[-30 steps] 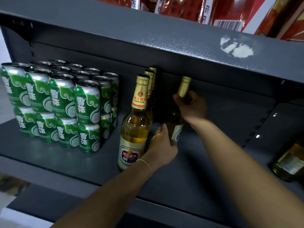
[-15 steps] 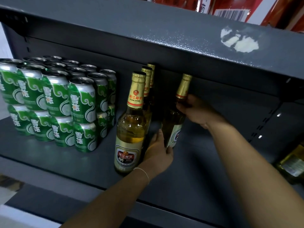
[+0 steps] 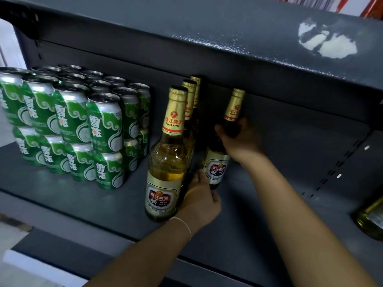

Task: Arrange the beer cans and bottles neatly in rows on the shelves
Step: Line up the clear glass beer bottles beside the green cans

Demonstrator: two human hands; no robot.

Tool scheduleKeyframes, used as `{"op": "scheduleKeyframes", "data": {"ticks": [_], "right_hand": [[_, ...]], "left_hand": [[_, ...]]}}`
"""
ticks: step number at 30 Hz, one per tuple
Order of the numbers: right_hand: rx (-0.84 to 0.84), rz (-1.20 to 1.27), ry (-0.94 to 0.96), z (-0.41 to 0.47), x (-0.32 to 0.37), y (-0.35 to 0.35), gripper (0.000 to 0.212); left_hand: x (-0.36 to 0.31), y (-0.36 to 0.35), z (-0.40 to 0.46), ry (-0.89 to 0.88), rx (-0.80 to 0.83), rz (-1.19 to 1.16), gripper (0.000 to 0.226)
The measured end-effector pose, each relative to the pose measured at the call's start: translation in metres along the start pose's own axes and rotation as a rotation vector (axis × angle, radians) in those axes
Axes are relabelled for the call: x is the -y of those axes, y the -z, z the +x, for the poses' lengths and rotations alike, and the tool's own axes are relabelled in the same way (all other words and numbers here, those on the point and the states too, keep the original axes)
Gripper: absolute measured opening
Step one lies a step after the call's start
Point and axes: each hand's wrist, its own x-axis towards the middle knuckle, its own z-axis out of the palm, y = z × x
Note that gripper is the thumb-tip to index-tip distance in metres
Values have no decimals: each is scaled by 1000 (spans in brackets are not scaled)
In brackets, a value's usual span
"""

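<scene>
We see a dark grey metal shelf [image 3: 269,214] with a slotted back panel. On its left part stand green beer cans [image 3: 83,129], stacked two high in several close rows. Just right of them, near the middle, a row of three beer bottles [image 3: 165,179] stands upright, running front to back. Beside that row stands a fourth bottle [image 3: 217,168], further back. At the far right edge another bottle [image 3: 371,220] is only partly in view.
</scene>
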Motion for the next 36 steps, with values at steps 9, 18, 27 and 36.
{"op": "scheduleKeyframes", "data": {"ticks": [9, 18, 27, 36], "right_hand": [[-68, -89, 13, -4, 7, -2, 58], [-111, -93, 11, -6, 4, -6, 68], [-88, -64, 1, -7, 5, -3, 71], [-69, -85, -17, -10, 8, -3, 78]], "left_hand": [[5, 2, 6, -16, 39, 66, 81], [11, 2, 11, -38, 50, 37, 90], [12, -1, 11, -42, 54, 77, 90], [11, 0, 12, -42, 45, 99, 91]]}}
